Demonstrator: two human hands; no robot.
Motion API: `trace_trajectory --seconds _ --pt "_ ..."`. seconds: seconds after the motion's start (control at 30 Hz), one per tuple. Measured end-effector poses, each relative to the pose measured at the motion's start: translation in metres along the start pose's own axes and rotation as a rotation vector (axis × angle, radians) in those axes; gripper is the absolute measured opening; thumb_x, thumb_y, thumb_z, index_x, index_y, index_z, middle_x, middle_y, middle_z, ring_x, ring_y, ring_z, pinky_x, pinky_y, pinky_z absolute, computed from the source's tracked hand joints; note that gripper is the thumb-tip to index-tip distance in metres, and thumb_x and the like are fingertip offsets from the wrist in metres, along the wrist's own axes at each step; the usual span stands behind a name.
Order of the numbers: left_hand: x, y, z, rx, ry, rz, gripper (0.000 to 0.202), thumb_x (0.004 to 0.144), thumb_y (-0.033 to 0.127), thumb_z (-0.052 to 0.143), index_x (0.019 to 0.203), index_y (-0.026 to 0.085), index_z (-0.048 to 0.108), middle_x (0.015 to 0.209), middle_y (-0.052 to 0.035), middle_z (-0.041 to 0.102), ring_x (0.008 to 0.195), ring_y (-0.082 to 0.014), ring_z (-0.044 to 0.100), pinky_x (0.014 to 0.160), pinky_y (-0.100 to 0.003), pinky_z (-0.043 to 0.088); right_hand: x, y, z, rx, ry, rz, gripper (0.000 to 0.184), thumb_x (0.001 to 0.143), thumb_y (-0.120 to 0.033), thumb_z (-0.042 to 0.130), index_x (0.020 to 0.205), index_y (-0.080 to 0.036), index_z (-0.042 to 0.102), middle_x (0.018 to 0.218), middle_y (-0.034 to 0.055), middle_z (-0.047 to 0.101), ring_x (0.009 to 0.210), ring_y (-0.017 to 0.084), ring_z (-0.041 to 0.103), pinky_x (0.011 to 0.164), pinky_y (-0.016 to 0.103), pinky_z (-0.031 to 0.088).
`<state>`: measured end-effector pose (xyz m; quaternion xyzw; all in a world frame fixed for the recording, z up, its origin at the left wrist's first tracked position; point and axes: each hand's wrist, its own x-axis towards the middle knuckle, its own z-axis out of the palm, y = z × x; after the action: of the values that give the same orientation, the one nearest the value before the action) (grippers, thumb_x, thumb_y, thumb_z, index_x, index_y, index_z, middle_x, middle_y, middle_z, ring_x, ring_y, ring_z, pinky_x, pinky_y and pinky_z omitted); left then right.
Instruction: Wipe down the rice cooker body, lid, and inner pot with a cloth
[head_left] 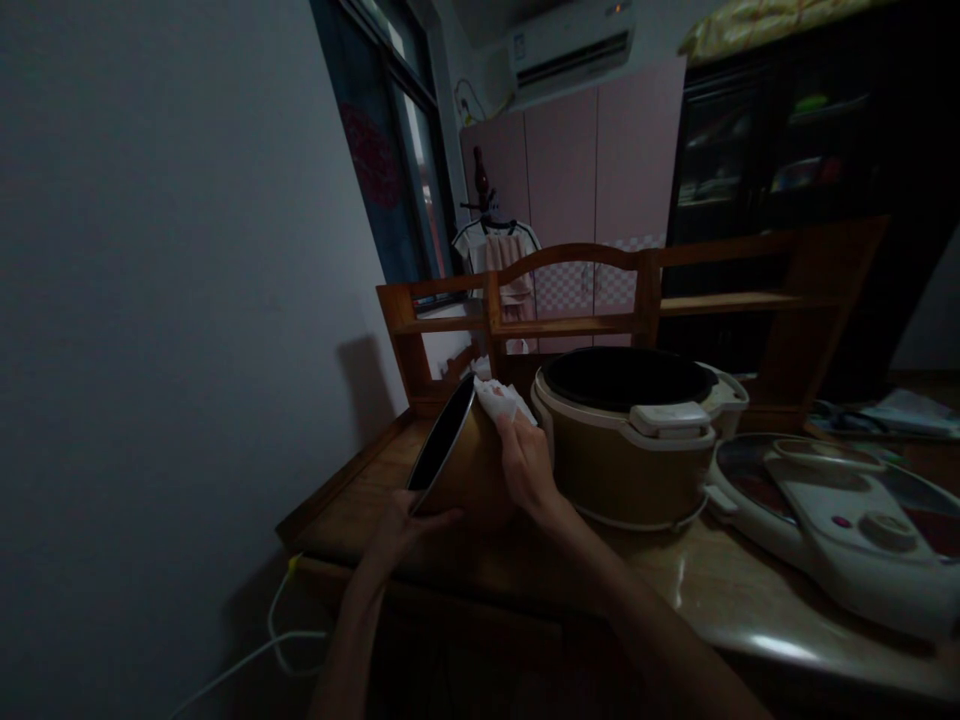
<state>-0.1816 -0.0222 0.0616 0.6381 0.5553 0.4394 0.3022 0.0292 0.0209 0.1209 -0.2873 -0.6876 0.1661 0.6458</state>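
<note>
An inner cooking pot (pixel 469 480), golden outside and dark inside, is tilted on its side over the wooden desk, its mouth facing left. My left hand (pixel 409 525) grips the pot's lower rim, thumb along the outside. My right hand (pixel 525 455) presses a crumpled white tissue (pixel 501 398) against the pot's outer wall near the upper rim. Just right of that hand stands the cooker body (pixel 626 465), cream and gold, with its dark top opening uncovered. Its detached lid (pixel 840 525), with a knob and a handle, lies farther right.
A wooden desk (pixel 697 590) carries everything, with a raised shelf frame (pixel 570 325) along its back. The wall (pixel 225 250) closes off the left side. A white cable (pixel 274 640) hangs by the desk's left front corner. Papers (pixel 911 412) lie at the far right.
</note>
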Motion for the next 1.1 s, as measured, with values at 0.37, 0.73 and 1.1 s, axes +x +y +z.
trace_trajectory --seconds 0.37,0.73,1.1 --pt "-0.002 -0.002 0.0 0.023 -0.03 0.024 0.042 0.067 0.042 0.079 0.094 0.011 0.077 0.094 -0.0102 0.077 0.097 -0.0308 0.071 0.095 -0.042 0.055 -0.013 -0.003 0.003 -0.138 -0.034 -0.139 0.045 0.104 -0.028 0.029 0.146 -0.026 0.044 0.152 0.0022 0.043 0.143 0.019 0.035 0.12 0.048 0.028" --pt "-0.002 0.006 0.0 -0.019 0.015 -0.022 0.045 0.06 0.042 0.082 0.094 0.012 0.078 0.09 -0.011 0.078 0.097 -0.0326 0.071 0.093 -0.044 0.057 -0.021 -0.008 0.002 -0.187 -0.047 -0.204 0.048 0.102 -0.024 0.031 0.149 -0.027 0.04 0.153 0.0008 0.042 0.145 0.02 0.032 0.12 0.049 0.029" --pt "-0.005 0.013 -0.001 -0.032 -0.047 -0.01 0.04 0.065 0.039 0.079 0.094 0.012 0.078 0.092 -0.0087 0.078 0.087 -0.0304 0.073 0.087 -0.041 0.06 -0.033 -0.015 0.001 -0.233 -0.086 -0.259 0.053 0.099 -0.018 0.033 0.151 -0.024 0.035 0.155 0.0034 0.037 0.147 0.021 0.026 0.12 0.052 0.028"
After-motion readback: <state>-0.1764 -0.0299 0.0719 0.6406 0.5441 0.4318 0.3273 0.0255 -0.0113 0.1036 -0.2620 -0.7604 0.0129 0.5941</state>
